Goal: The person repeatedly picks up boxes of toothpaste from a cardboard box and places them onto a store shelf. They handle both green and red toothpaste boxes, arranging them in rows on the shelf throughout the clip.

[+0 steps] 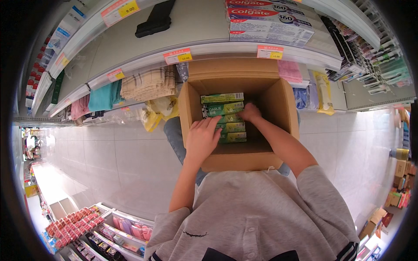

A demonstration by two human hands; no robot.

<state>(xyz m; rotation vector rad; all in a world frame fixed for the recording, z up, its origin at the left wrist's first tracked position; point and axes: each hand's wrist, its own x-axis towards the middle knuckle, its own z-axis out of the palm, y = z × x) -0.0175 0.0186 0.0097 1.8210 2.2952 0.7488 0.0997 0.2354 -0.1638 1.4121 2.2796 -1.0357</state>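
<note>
An open cardboard box (241, 161) stands before me, between my legs. On its left side, several green Darlie toothpaste cartons (225, 108) lie in a row, one behind another. My left hand (204, 133) rests at the left ends of the middle cartons, its fingers bent over them; a firm hold cannot be made out. At the right ends of the same cartons is my right hand (249, 112), fingertips against one of them and partly in shadow. Whether it grips that carton is not clear.
Beyond the box runs a store shelf edge (222, 52) with price tags. Colgate cartons (271, 26) and a black object (155, 19) lie on that shelf. Folded towels (148, 83) and yellow packages (160, 111) sit lower left. Another stocked shelf (127, 231) stands at the lower left.
</note>
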